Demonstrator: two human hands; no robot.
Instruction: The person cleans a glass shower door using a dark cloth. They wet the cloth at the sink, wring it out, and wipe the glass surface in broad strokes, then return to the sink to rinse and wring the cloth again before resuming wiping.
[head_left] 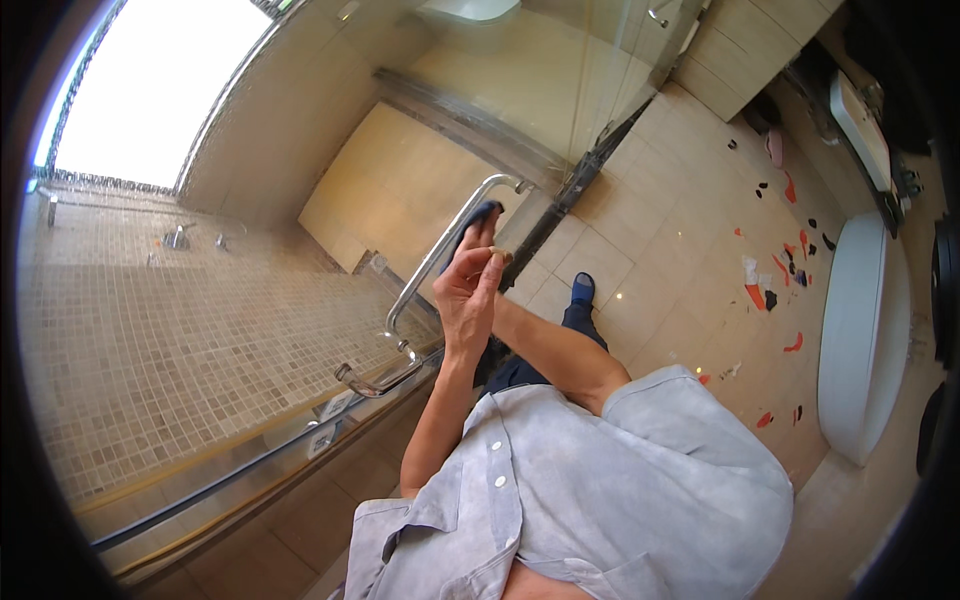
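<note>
Our left hand (464,300) has a tiny tan bit (504,257) pinched at the fingertips, by the door handle (436,248). Probably light, easy to drop; we'd nip its edges. Right hand (482,232) is half hidden beside something dark (462,240), can't tell its grip.

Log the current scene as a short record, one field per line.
Left hand: raised, pinching a small tan item
Right hand: partly hidden behind the left, at a dark item; grip unclear
Beside hands: chrome bar handle
Floor: tiled, with red, black and white scraps
Footwear: blue slipper
Far right: white curved fixture
</note>
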